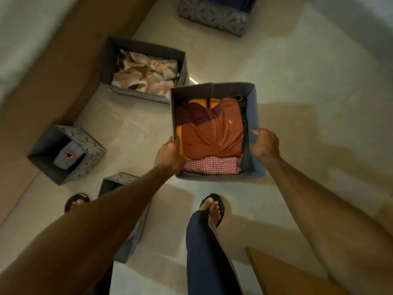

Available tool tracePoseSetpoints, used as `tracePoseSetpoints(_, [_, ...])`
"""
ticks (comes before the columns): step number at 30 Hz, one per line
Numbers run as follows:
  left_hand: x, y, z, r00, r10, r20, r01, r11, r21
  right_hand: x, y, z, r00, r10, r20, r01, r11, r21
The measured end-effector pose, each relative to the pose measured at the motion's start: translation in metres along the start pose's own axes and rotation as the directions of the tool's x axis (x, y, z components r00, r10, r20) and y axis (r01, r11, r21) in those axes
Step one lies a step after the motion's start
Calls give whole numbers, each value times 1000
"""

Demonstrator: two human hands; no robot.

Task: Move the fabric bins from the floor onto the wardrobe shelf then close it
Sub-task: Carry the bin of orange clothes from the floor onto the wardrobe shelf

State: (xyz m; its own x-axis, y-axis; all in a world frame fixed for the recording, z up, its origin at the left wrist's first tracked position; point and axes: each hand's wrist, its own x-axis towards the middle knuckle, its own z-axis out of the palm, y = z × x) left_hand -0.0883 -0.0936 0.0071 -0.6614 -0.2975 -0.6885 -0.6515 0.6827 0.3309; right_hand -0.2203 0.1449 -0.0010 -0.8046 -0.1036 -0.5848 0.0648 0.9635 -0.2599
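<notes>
The person grips a grey fabric bin [212,90] by its two side walls: the left hand [169,154] is clamped over the left rim, and the right hand [264,143] is closed around the right rim. The bin sits between the outstretched arms, above the pale floor [297,71]; whether it is lifted clear of the floor or just resting on it is hard to tell from this angle. Inside lie a folded orange shirt [212,133] and, beneath it, a red checked cloth [212,166].

Four more bins stand on the floor. One holding a peach patterned cloth [144,75] sits just behind the held bin. A smaller one [85,143] with a star-badged item lies to the left, another [125,220] is partly hidden under the left forearm, and a patterned one [212,18] sits at the top edge.
</notes>
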Motion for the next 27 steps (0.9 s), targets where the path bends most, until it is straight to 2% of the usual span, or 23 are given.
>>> tracePoseSetpoints(4, [-56,52,-74,997,72,-36,-71,997,42,-61,1,-67,1000,29,-7,-28,991,128])
tracePoseSetpoints(8, [-149,116,-168,989,147,-22,-146,988,54,-150,1,-160,994,92,-61,-78,977,199])
tracePoseSetpoints(12, [-244,183,-260,971,220,-88,-222,975,-5,-236,-18,-264,981,138,-139,-90,949,302])
tracePoseSetpoints(17, [-313,236,-313,965,188,-181,-183,982,45,-307,-24,-354,966,181,-183,-110,933,344])
tracePoseSetpoints(19, [-327,255,-329,966,192,-173,-184,981,63,-324,-20,-382,956,219,-197,-132,916,378])
tracePoseSetpoints(24, [-341,315,-359,935,351,-50,-343,931,125,-351,0,-437,931,273,-243,-163,905,394])
tracePoseSetpoints(27, [-323,365,-371,884,466,49,-468,877,110,-355,26,-472,887,387,-253,-246,859,449])
